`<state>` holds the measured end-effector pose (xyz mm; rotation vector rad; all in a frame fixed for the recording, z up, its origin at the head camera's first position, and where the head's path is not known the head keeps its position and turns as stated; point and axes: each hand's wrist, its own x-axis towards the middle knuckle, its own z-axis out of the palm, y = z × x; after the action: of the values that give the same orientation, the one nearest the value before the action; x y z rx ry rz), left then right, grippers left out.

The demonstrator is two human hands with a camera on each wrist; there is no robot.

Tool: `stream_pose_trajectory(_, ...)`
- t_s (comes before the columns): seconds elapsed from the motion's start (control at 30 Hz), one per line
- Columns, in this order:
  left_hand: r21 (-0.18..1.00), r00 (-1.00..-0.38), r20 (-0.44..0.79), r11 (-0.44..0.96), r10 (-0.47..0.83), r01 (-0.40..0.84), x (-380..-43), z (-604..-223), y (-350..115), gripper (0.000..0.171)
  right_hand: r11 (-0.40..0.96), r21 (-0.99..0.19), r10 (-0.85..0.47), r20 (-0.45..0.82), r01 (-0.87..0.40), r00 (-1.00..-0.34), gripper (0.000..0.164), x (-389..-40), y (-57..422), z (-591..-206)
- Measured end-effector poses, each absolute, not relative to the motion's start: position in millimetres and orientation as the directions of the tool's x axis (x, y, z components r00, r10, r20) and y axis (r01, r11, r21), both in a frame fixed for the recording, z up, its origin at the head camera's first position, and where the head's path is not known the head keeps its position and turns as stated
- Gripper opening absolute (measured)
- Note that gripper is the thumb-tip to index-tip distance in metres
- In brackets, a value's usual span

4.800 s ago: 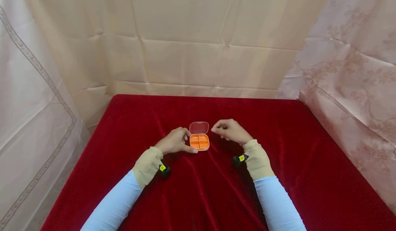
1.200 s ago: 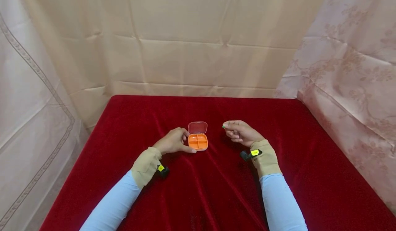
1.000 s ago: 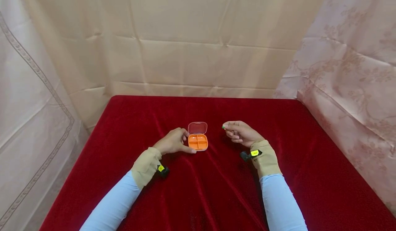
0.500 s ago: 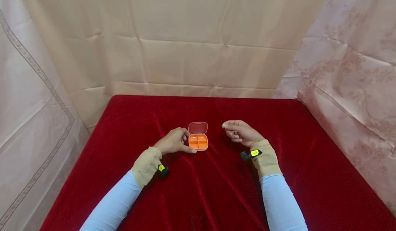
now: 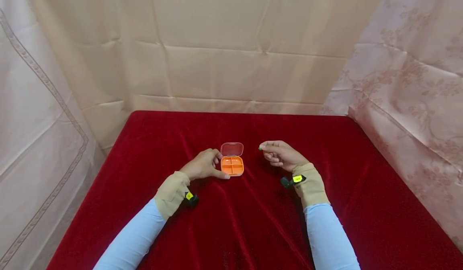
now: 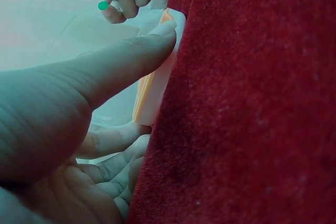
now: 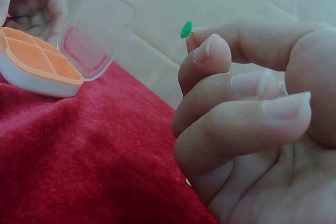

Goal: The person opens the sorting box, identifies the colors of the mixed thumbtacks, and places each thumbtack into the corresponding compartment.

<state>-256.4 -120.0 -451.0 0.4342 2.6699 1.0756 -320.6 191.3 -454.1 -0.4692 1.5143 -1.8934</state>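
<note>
A small pill box (image 5: 232, 166) with an orange four-part tray, white base and clear lid (image 5: 232, 149) stands on the red cloth, its lid raised. My left hand (image 5: 205, 165) grips it from the left: in the left wrist view the thumb lies along the near side and the index finger touches the other end. No contents show in the compartments. To the right of the box, my right hand (image 5: 283, 154) pinches a green thumbtack (image 7: 186, 29) between thumb and index finger. The tack's flat head faces left and its short pin points back to the fingertips; the other fingers are curled.
Red velvet cloth (image 5: 231, 230) covers the table, with soft creases near the box. Pale curtains (image 5: 231, 61) hang behind and at both sides. In the right wrist view, a tiny gold-coloured thing (image 7: 188, 182) peeks out beside the right hand.
Compared with the oldest frame, my right hand has moved right, away from the box, and the green thumbtack now shows at its fingertips. Over the last second it hardly moves. The left hand stays put.
</note>
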Motion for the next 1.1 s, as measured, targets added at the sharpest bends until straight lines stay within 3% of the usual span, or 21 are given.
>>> stream_pose_trajectory(0.63, 0.695, -0.925, -0.081, 0.686, 0.371, 0.214, -256.5, -452.5, -121.2, 0.065, -0.072, -0.964, -0.668, -0.143, 0.255, -0.73, 0.015, -316.9, 185.0, -451.4)
stream_pose_trajectory(1.1, 0.702, -0.925, -0.08, 0.681, 0.37, 0.211, -255.6, -451.8, -120.6, 0.064, -0.017, -0.981, -0.649, -0.135, 0.191, -0.749, 0.033, -316.8, 180.8, -450.0)
